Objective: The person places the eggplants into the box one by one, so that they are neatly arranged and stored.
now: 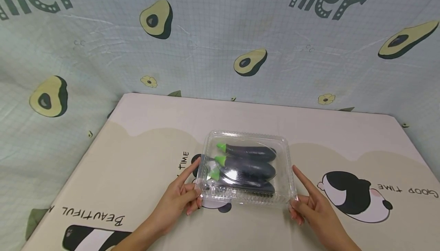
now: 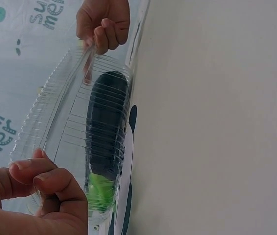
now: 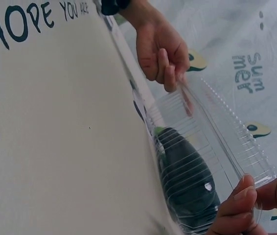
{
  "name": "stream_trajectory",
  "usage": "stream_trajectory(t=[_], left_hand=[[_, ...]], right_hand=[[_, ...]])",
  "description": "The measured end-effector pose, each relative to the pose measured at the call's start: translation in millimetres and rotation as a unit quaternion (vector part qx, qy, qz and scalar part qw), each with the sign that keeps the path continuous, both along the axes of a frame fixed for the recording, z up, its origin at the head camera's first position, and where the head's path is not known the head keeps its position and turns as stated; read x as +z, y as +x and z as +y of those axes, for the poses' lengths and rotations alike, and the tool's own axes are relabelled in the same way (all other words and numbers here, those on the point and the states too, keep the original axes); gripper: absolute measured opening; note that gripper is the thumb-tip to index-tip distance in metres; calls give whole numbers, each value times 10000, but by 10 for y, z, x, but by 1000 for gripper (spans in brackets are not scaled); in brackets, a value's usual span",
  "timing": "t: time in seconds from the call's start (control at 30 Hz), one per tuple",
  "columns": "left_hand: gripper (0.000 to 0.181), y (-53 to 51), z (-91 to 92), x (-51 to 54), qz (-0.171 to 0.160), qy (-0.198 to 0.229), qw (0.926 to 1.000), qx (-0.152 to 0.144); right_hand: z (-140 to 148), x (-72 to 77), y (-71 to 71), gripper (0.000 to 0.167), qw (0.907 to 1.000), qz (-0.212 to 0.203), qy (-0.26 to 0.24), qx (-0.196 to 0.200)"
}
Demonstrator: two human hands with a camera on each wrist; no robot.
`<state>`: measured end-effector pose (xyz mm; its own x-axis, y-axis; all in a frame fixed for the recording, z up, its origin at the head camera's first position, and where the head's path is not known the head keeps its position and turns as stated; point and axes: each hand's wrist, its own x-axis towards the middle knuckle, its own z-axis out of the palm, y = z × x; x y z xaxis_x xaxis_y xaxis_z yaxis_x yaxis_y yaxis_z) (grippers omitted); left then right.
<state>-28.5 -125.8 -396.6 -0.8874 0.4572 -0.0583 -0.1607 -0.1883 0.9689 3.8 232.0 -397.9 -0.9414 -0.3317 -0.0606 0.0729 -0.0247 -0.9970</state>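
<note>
A clear plastic clamshell box with a ribbed rim sits on the table in front of me, its lid down. Inside lie three dark purple eggplants with green stem ends pointing left. My left hand pinches the box's near left corner between thumb and curled fingers, its index finger stretched along the side. At the near right corner my right hand grips the rim likewise, index finger pointing forward. Through the ribbed wall in the left wrist view, one eggplant shows close up.
The pale tablecloth carries cartoon dog prints and lettering. Behind and left of the table hangs a light curtain printed with avocados. A printed dog lies right of the right hand.
</note>
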Motion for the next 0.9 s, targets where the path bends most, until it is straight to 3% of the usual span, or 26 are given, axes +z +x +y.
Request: stream_trajectory(t=[0.37, 0.63, 0.9], left_hand=[[76, 1, 5, 3, -8, -33, 10000, -7], [75, -7, -21, 4, 1, -175, 9998, 30], [72, 29, -53, -3, 29, -227, 9997, 47]], right_hand=[[11, -14, 0, 76, 9997, -18, -248, 83], [-2, -16, -4, 73, 9999, 17, 92, 136], [22, -5, -22, 73, 9984, 85, 159, 543]])
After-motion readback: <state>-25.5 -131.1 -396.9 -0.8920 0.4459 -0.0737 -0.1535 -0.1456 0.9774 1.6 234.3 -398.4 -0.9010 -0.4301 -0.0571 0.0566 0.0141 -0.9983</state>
